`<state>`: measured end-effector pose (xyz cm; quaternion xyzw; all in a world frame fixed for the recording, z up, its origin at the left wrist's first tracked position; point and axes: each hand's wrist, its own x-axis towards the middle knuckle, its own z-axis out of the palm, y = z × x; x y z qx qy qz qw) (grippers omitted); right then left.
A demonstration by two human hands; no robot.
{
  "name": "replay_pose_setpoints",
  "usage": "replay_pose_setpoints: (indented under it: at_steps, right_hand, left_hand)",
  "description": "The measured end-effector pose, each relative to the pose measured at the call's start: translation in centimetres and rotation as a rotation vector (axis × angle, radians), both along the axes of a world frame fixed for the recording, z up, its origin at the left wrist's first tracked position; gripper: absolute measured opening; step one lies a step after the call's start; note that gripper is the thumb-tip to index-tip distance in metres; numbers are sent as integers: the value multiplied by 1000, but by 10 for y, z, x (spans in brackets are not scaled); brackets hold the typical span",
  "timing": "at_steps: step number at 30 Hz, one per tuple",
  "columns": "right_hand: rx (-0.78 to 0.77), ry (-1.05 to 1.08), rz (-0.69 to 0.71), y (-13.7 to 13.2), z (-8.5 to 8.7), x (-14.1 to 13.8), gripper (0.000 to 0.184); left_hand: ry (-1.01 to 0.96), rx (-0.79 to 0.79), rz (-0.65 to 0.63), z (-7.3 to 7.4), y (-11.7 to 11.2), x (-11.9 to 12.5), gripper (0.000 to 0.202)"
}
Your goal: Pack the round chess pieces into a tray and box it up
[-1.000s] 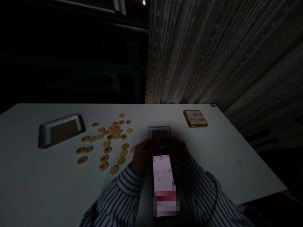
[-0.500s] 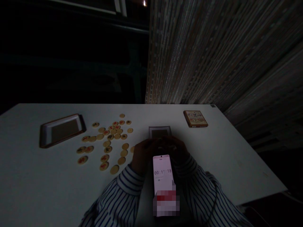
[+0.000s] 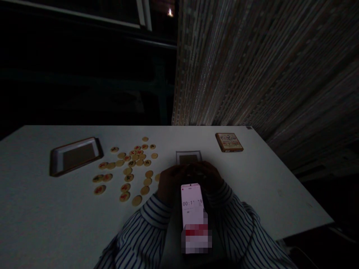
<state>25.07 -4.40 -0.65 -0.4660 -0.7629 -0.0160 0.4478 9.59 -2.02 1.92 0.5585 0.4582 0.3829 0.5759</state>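
Note:
My left hand (image 3: 170, 182) and my right hand (image 3: 211, 178) meet in front of me, fingers curled inward and close together. Deep shadow covers the fingertips, so whatever lies between them cannot be made out. Just beyond them is a small pale-rimmed rectangular tray (image 3: 188, 152), its near part hidden by the hands. A phone (image 3: 192, 215) with a lit timer screen lies between my forearms, below the hands. To the left of my left hand, several round Chinese chess pieces (image 3: 135, 157) are scattered, some with red or black characters and others plain.
On the white table (image 3: 70, 216), an open rectangular box tray (image 3: 77, 155) sits at the far left. A flat printed box (image 3: 229, 142) stands at the back right. A patterned string curtain (image 3: 213, 74) hangs behind the table's far edge. The room is very dark.
The view has shifted slightly, moving the table items a little in frame. My hands keep nearly the same pose, and the phone's timer has advanced.

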Motion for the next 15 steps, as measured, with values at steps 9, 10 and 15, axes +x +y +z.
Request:
replay_pose_setpoints:
  at_steps: [9, 10, 15]
  right_hand:
    - [-111, -178, -58, 1, 14, 15, 20]
    - [-120, -189, -52, 1, 16, 17, 20]
    - [-155, -263, -70, 0, 21, 28, 21]
  left_hand:
    - [144, 158, 177, -16, 9, -7, 35]
    - [170, 185, 199, -17, 10, -8, 34]
    - [254, 267, 229, -22, 14, -11, 32]
